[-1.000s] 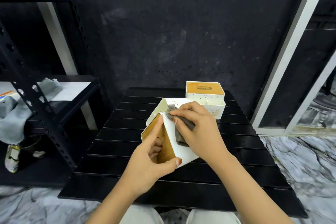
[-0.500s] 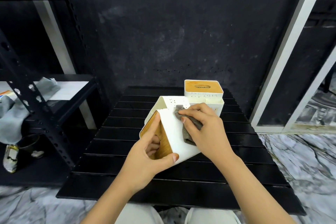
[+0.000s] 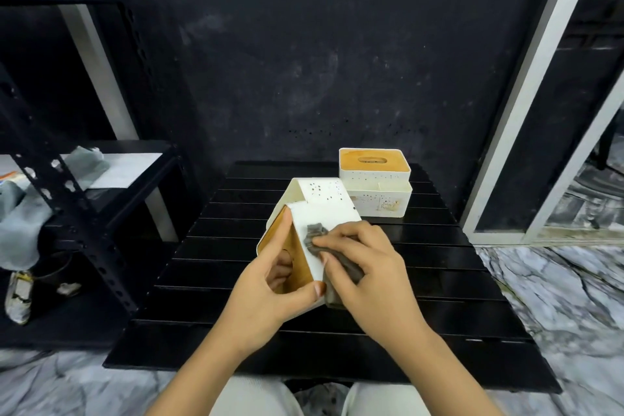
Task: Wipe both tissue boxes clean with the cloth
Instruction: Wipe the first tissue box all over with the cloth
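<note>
The near tissue box [image 3: 320, 209] is being held tipped on its side above the middle of the black slatted table [image 3: 209, 267], its white wall facing up and its wooden top turned to the left. The left hand [image 3: 270, 290] is gripping it at the near corner, thumb lying along the lower edge, forefinger stretched up the wooden face, the other fingers curling into the oval slot. The right hand [image 3: 364, 267] is closing around a grey cloth [image 3: 317, 236], pressing it flat against the white wall just beside the left thumb; a fold of the cloth is trailing down under the palm. The second tissue box [image 3: 374, 186] is standing upright at the far side of the table, right behind the tilted one, wooden top up, with brownish marks showing on its front. A black metal shelf [image 3: 77, 213] is standing off to the left, a pale rag [image 3: 20, 223] drooping over it
</note>
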A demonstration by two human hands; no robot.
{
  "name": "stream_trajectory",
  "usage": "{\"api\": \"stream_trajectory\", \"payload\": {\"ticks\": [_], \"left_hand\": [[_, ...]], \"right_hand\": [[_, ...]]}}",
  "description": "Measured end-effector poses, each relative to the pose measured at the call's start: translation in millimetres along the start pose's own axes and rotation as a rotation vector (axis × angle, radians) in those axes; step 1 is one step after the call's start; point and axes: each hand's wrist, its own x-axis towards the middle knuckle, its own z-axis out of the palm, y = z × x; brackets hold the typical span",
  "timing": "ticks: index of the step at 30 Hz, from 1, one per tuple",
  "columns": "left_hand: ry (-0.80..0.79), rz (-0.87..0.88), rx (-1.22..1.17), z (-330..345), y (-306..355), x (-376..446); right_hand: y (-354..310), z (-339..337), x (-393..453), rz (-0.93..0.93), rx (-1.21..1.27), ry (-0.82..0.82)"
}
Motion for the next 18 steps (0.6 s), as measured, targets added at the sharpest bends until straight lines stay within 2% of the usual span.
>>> {"api": "stream_trajectory", "payload": {"ticks": [3,9,15,18], "left_hand": [[0.011,-0.006,0.007,-3,-3,-2],[0.02,-0.02,0.031,-3,-3,-2],[0.041,-0.027,-0.024,-6,4,1],[0.08,-0.042,-0.042,-4,8,3]], "right_hand": [[8,-4,3,-0.002,0.01,-0.017],[37,-18,10,0.211,0.014,0.053],[29,-13,1,0.071,-0.074,0.033],[36,-16,1,0.098,-0.033,0.037]]}}
